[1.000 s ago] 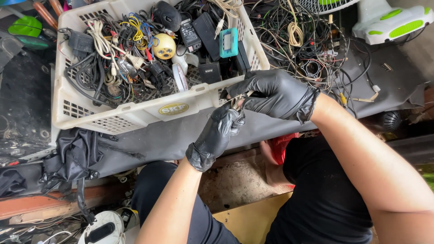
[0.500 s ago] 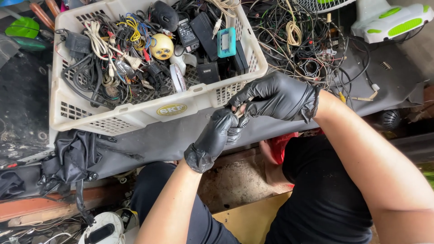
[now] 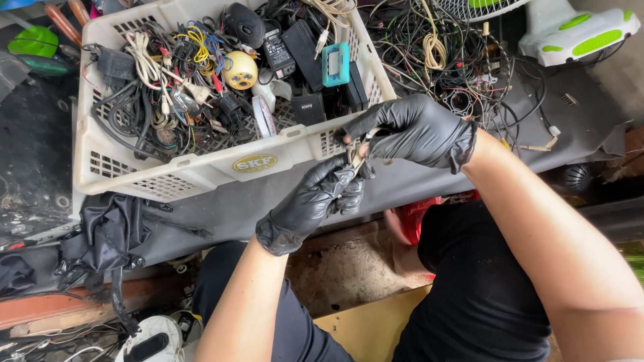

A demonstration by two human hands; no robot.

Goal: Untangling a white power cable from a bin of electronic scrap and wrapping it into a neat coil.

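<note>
Both my hands wear black gloves and meet just in front of a white plastic crate (image 3: 201, 171). My left hand (image 3: 315, 201) pinches the lower end of a small pale cable piece (image 3: 356, 153). My right hand (image 3: 412, 131) grips its upper end from above. The piece is mostly hidden between the fingers. The crate holds tangled cables, black power adapters, a yellow round gadget (image 3: 239, 70) and a teal device (image 3: 335, 64).
A heap of loose wires (image 3: 443, 60) lies right of the crate on a grey sheet (image 3: 221, 214). A white and green appliance (image 3: 577, 30) sits at the top right. Black cloth (image 3: 107, 231) hangs at the left; a white device (image 3: 151, 342) lies below.
Both hands stay together on the small cable piece, shifting slightly as the fingers work it. The view has drifted a little; the crate has not moved.
</note>
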